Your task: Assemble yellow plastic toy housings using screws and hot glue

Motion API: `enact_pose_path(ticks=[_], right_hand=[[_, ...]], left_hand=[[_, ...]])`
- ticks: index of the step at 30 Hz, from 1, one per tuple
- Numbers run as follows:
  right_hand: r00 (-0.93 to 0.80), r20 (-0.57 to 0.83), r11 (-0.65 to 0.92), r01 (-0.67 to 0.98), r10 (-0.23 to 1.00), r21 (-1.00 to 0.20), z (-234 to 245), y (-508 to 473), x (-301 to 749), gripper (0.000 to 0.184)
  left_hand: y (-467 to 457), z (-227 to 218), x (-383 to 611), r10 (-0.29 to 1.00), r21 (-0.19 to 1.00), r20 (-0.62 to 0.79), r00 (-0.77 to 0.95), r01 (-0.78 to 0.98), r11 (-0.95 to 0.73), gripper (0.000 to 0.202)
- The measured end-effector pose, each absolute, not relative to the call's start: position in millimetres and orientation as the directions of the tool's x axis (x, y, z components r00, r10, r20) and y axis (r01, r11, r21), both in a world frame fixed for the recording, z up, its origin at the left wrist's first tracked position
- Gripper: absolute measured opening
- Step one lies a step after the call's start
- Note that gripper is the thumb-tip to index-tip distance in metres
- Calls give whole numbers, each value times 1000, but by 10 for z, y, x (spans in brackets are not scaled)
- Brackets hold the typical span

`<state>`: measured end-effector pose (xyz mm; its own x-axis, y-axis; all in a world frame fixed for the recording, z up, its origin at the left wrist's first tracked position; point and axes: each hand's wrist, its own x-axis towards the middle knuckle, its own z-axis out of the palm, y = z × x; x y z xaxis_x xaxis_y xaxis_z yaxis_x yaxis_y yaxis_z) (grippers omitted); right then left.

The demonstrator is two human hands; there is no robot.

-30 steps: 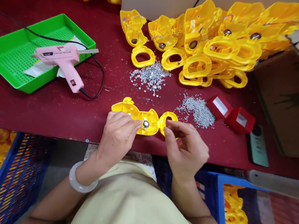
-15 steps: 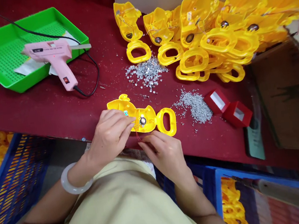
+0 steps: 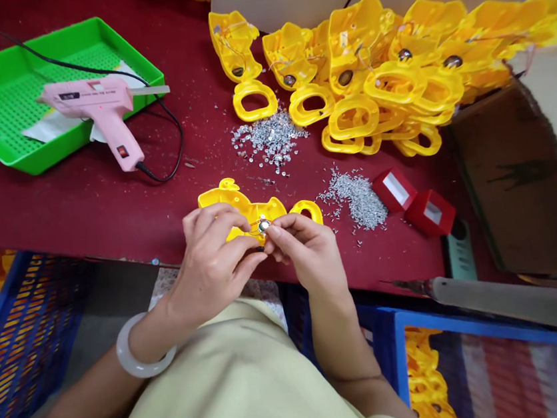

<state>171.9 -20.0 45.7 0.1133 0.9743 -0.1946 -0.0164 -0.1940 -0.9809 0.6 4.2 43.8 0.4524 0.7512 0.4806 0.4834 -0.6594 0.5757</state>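
Where the fingers meet: the left hand (image 3: 209, 264) and right hand (image 3: 307, 246) are together, the left clamped over the body of a yellow plastic piece (image 3: 228, 205), the right pinching at a metal disc (image 3: 263, 225) set in the middle of it
Yellow plastic piece: held low over the near edge of the red table (image 3: 81, 204), its loop end showing just past the right hand
Left wrist: a pale bangle (image 3: 141, 355) sits around it
Silver bits: one loose heap (image 3: 270, 139) lies straight ahead of the hands, another (image 3: 358, 201) just beyond the right hand
Yellow pile: more yellow pieces (image 3: 373, 70) lie heaped past the silver bits, with metal discs showing on several
Left of the hands: a pink glue gun (image 3: 96, 105) rests on a green tray (image 3: 16, 158), its black cord (image 3: 166, 154) trailing across the table
Right of the hands: two small red boxes (image 3: 394, 189) stand open beside the silver bits
Risk: a slipped pinch could drop or misalign the metal disc; a careless elbow or sleeve could scatter the silver bits or snag the black cord, dragging the glue gun
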Motion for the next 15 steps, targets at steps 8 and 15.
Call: enact_pose_path(ticks=[8,15], right_hand=[[77,-172,-185,211,982,-960,524,-224,1737,20],[2,-118,-106,452,993,-886,581,-260,1739,15]], left_hand=[[61,416,-25,760,575,492,425,497,-650,6],[77,384,-27,738,555,526,422,487,-674,9]])
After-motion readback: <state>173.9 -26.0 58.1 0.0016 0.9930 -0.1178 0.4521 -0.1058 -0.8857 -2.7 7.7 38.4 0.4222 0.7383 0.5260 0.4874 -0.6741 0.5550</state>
